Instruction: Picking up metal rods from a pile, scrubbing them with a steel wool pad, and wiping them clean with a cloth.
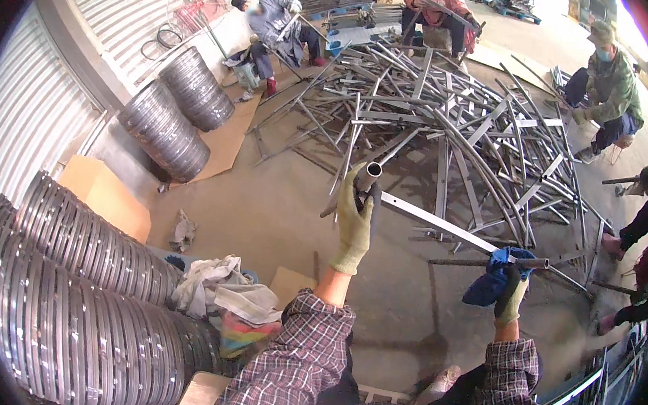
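I hold a metal frame up in front of me, with a flat grey crossbar (440, 225) between two round tubes. My left hand (354, 231), in a pale work glove, is closed around the left tube (373, 170), whose open end faces me. A blue cloth (487, 282) is bunched against the right tube (536, 263). My right hand (512, 297), also gloved, grips the cloth from below near that tube's end. Its fingers are partly hidden by the cloth.
A large tangled pile of metal frames (451, 136) lies ahead. Coiled stacks of dark metal strips (86, 328) stand at left, beside rags (233, 290). Wrapped cylinders (166, 133) stand farther back. Several co-workers sit around the pile; one (610, 95) is at right.
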Tool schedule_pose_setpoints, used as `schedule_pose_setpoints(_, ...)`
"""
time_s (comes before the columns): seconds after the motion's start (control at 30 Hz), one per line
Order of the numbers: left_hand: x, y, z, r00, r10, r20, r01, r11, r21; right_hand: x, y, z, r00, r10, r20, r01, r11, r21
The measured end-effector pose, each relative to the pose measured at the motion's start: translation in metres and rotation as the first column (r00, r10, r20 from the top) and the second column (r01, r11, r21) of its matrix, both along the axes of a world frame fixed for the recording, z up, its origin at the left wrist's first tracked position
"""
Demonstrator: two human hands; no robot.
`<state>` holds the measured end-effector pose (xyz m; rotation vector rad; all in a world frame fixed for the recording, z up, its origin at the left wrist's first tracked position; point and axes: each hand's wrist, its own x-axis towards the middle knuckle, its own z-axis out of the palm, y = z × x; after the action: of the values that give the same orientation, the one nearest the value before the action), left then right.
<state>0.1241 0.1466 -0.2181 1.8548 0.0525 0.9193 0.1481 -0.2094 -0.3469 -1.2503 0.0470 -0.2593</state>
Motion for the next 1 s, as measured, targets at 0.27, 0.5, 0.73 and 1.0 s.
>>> schedule_pose_setpoints(0.27, -0.001, -0.002, -0.004, 1.0, 0.025, 0.013, -0.026, 0.996, 0.082, -0.003, 0.002, 0.002, 1.0, -0.011, 0.013, 0.011, 1.0, -0.005)
schedule_pose_setpoints(0.5, 0.002, 0.003, -0.002, 1.0, -0.002, -0.016, 0.003, 0.999, 0.054, 0.001, 0.003, 0.002, 0.999, 0.013, 0.051, -0.014, 1.0, 0.017)
schedule_pose_setpoints(0.73, 0.0, -0.002, 0.002, 0.999, 0.041, 0.005, -0.041, 0.996, 0.082, 0.003, -0.009, -0.013, 0.999, 0.029, -0.025, -0.028, 0.999, 0.016)
schedule_pose_setpoints(1.0, -0.001, -0.007, 0.009, 1.0, 0.004, 0.019, -0.004, 1.0, -0.007, -0.003, 0.001, 0.006, 0.999, 0.025, -0.036, -0.023, 0.998, 0.065)
